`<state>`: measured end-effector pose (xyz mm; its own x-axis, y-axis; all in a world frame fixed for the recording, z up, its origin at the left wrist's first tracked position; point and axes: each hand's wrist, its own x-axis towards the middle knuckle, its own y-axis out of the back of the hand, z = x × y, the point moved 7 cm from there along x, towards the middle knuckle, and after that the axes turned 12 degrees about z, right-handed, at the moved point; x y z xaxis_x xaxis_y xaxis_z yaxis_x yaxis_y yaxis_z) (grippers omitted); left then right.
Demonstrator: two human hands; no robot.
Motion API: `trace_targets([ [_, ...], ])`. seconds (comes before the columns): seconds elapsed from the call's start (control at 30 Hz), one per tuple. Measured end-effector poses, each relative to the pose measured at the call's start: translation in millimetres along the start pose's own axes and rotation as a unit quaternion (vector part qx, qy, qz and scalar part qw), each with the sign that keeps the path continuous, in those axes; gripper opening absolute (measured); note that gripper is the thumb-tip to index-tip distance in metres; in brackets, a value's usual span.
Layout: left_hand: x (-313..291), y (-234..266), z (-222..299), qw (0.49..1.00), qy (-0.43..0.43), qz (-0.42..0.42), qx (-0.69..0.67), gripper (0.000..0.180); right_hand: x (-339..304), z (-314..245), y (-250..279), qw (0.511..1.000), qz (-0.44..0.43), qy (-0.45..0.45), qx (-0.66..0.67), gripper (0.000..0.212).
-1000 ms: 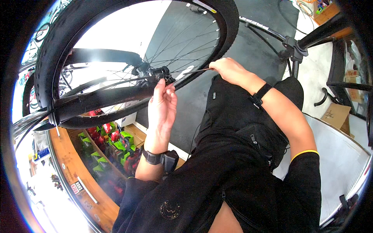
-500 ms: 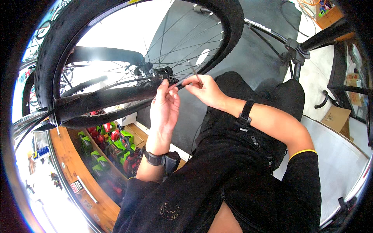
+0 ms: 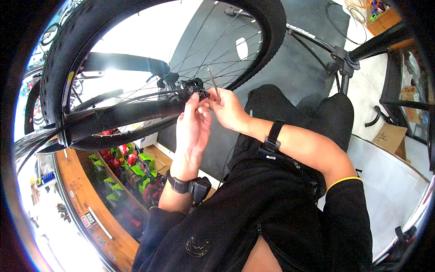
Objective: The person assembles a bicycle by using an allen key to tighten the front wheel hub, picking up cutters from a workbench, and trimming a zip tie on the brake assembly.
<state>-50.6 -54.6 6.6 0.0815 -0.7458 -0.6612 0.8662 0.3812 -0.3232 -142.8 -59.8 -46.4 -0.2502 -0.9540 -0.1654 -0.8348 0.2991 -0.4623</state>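
Note:
A bicycle wheel with a knobbly black tyre (image 3: 271,31) fills the upper left, beside a thick black fork leg (image 3: 131,114). A black disc brake caliper (image 3: 194,86) sits at the lower end of that leg, with a thin black cable (image 3: 149,96) running to it. My left hand (image 3: 194,129), palm up, has its thumb and fingertips closed at the caliper's near side; what they pinch is hidden. My right hand (image 3: 228,109) touches the caliper's right side, its fingers closed around a thin metal rod-like tool (image 3: 212,79) that points upward.
On the lower left is a wooden-topped counter (image 3: 74,181) above several red and green packages (image 3: 131,161). A black repair stand (image 3: 346,61) stands at the upper right. Nearer, a white board (image 3: 380,181) and a cardboard piece (image 3: 390,137) lie right of my legs.
My right hand has moved left, up against the caliper, carrying the metal rod along. The wheel has turned, its pale oval shifting upward. My left hand has stayed nearly in place.

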Motion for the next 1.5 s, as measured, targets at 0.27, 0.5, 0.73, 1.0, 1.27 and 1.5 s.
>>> trace_targets([
  [0.27, 3.8, 1.6, -2.0, 1.0, 0.013, 0.0, -0.015, 0.018, -1.3, -7.9, -1.9, 1.0, -0.006, -0.012, 0.008, 0.005],
  [0.5, 1.9, 4.3, 0.9, 1.0, 0.002, 0.007, 0.011, 0.02, 11.4, -17.3, 19.6, 0.985, -0.059, 0.082, -0.138, 0.013],
  [0.73, 3.1, 4.8, -2.0, 1.0, 0.009, 0.018, -0.024, 0.018, 7.7, -66.3, 77.3, 0.836, -0.218, 0.232, -0.447, 0.013],
  [1.0, 6.8, 9.8, -3.6, 0.999, 0.03, 0.012, -0.024, 0.016, 20.6, -81.8, 103.6, 0.801, -0.198, 0.307, -0.475, 0.019],
  [1.27, 5.5, 7.9, -2.3, 0.999, 0.03, 0.013, -0.028, 0.016, 26.2, -73.7, 97.9, 0.844, -0.175, 0.21, -0.461, 0.015],
  [1.5, 7.5, 7.7, -2.5, 0.999, 0.034, 0.002, -0.028, 0.016, 25.2, -80.6, 105.4, 0.843, -0.15, 0.206, -0.474, 0.013],
])
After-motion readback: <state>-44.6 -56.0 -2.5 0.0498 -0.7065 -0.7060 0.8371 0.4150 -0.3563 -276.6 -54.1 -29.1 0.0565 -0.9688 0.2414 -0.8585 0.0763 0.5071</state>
